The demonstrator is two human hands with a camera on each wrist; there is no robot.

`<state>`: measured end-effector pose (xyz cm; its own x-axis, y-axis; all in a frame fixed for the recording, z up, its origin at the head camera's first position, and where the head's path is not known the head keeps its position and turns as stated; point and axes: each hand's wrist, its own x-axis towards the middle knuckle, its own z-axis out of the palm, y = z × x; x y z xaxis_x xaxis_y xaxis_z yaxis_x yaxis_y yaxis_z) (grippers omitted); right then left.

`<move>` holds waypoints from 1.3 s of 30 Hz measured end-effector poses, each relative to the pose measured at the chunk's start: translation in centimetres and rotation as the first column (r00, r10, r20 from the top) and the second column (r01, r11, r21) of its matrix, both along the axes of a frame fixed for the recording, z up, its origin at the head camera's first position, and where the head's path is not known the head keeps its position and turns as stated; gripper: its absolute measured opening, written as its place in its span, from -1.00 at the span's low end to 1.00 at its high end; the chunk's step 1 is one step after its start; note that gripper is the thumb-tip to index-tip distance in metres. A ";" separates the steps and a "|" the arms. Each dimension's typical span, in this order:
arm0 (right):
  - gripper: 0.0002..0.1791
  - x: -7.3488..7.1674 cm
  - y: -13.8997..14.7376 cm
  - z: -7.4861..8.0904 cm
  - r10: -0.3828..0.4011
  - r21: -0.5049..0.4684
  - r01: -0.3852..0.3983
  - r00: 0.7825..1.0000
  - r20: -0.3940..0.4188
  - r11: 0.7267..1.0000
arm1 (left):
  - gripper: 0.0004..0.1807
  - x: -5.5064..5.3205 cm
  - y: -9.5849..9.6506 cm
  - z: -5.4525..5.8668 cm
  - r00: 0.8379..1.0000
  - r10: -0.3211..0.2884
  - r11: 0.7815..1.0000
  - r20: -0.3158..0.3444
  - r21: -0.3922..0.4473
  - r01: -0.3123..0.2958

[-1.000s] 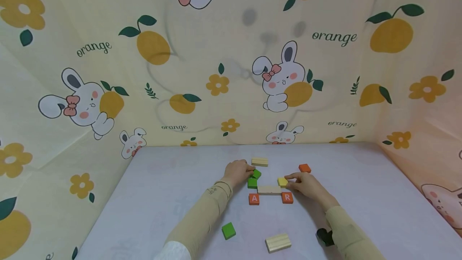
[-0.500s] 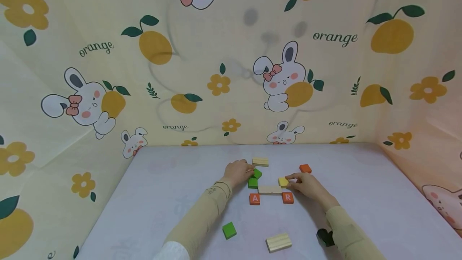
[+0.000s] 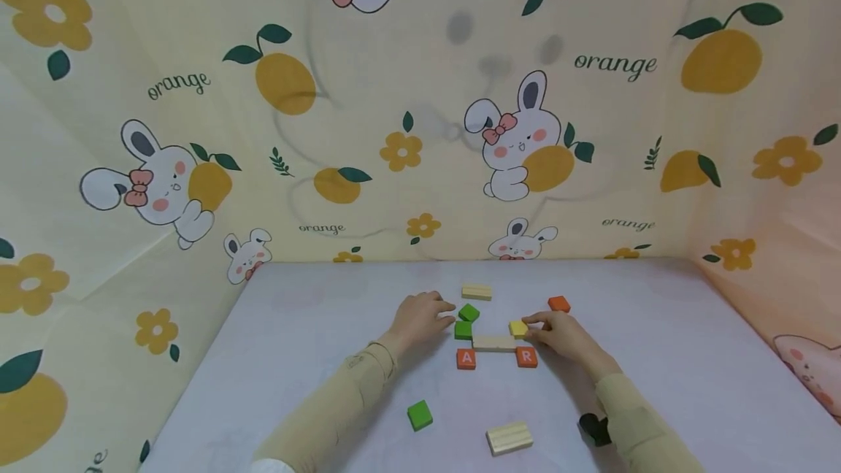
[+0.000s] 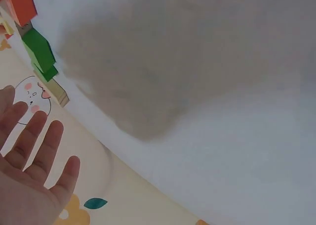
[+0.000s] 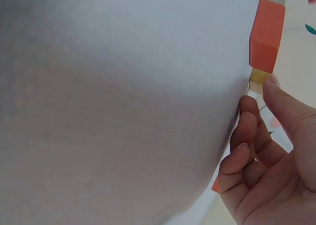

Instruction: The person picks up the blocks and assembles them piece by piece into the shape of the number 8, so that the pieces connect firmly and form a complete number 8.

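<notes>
My left hand [image 3: 418, 318] is beside two green blocks, its fingers spread and holding nothing. One green block [image 3: 463, 330] lies flat, and the other green block [image 3: 469, 312] sits turned at an angle just behind it. The thumb and forefinger of my right hand [image 3: 565, 336] pinch a yellow block [image 3: 518, 329]; the thumb tip is right at it in the right wrist view. Between the two hands lies a long pale wooden block [image 3: 494, 343], with an orange block marked A [image 3: 466, 359] at its left end and an orange block marked R [image 3: 526, 357] at its right.
Behind the group lies another wooden block [image 3: 476, 292]; a further orange block [image 3: 559, 304] is at the back right. Nearer the front are a loose green block [image 3: 420, 415] and a wooden block [image 3: 509, 439]. A patterned cloth backdrop [image 3: 368, 130] encloses the white table [image 3: 315, 298].
My left hand has let go of the turned green block and drawn back to the left, its fingers opening. My right hand stays at the yellow block. The view has shifted slightly.
</notes>
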<state>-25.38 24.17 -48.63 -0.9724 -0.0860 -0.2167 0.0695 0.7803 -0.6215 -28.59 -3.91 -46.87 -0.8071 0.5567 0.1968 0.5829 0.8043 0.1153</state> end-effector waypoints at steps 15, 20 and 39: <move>-0.61 -0.1 0.1 0.2 -0.015 0.003 0.015 1.000 0.004 1.000 | -0.68 5.4 -3.0 0.7 0.998 -0.040 0.998 0.045 0.045 0.038; -0.61 -0.2 0.1 0.1 -0.014 0.006 0.014 1.000 0.003 1.000 | -0.64 7.0 -4.7 0.2 0.990 -0.055 0.996 0.126 0.080 0.045; -0.61 -0.1 0.0 0.0 -0.020 -0.006 0.020 1.000 0.013 1.000 | -0.49 12.4 -8.0 -1.5 0.966 -0.107 0.989 0.236 0.123 0.080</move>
